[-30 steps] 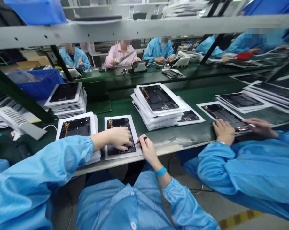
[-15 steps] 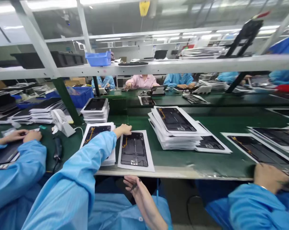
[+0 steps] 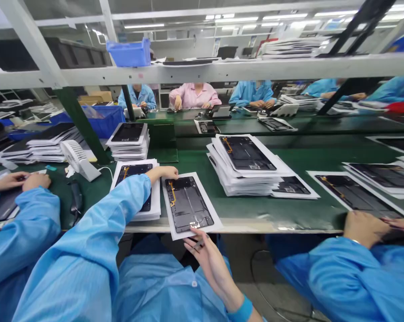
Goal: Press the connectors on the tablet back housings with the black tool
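Observation:
A dark tablet back panel on a white sheet [image 3: 188, 206] lies in front of me at the green bench's near edge, overhanging it slightly. My left hand [image 3: 165, 172] grips the sheet's far left corner, fingers curled. My right hand [image 3: 202, 247] touches the sheet's near edge from below the bench, fingers fairly straight, with a thin dark tool held between them. To the left lies a stack of similar panels [image 3: 135, 188] under my left forearm.
A tall stack of panels [image 3: 245, 167] stands right of centre, another stack [image 3: 128, 141] at the back left beside a small white fan [image 3: 76, 158]. Co-workers' hands rest on panels at far left [image 3: 21, 181] and right [image 3: 366, 226]. A shelf beam [image 3: 222, 69] crosses overhead.
My head has tilted up from the bench. My left hand went from pressing the panel to its far corner, and the sheet slid toward me. My right hand dropped below the edge, then rose to it.

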A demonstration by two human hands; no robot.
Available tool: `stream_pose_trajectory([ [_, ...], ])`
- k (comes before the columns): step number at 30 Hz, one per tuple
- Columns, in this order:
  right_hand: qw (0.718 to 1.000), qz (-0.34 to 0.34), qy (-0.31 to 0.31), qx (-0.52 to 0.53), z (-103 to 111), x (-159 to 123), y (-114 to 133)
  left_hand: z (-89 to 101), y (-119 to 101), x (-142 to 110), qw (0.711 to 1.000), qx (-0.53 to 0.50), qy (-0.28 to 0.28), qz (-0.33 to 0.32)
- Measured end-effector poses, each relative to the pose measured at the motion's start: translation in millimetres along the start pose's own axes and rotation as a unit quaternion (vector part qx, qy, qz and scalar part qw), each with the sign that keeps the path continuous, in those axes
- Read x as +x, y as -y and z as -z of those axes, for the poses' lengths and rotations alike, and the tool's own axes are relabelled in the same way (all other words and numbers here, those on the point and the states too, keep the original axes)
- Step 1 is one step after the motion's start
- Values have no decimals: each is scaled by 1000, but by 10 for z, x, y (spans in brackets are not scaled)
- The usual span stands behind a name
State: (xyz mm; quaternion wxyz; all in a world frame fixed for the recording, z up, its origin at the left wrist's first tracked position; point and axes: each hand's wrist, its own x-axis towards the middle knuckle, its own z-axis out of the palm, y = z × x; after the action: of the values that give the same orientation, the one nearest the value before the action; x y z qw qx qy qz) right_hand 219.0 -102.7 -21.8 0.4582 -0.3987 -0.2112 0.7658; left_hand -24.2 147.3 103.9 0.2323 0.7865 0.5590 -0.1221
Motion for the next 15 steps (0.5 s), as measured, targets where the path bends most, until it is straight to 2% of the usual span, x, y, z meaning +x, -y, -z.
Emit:
stream_pose_trajectory([
  [5, 1000, -1, -15, 20, -70, -50, 34, 150, -142, -132, 999, -31, -22, -25],
  [9, 999, 29, 30, -16, -150, -189, 143, 501, -121, -550, 991, -74, -86, -73],
  [12, 991, 76, 93, -54, -190, -264, 330, 866, 141, -1042, 981, -112, -139, -78],
  [15, 982, 136, 116, -61, -232, -138, 524, 1081, 586, -1498, 970, -180, -160, -37],
])
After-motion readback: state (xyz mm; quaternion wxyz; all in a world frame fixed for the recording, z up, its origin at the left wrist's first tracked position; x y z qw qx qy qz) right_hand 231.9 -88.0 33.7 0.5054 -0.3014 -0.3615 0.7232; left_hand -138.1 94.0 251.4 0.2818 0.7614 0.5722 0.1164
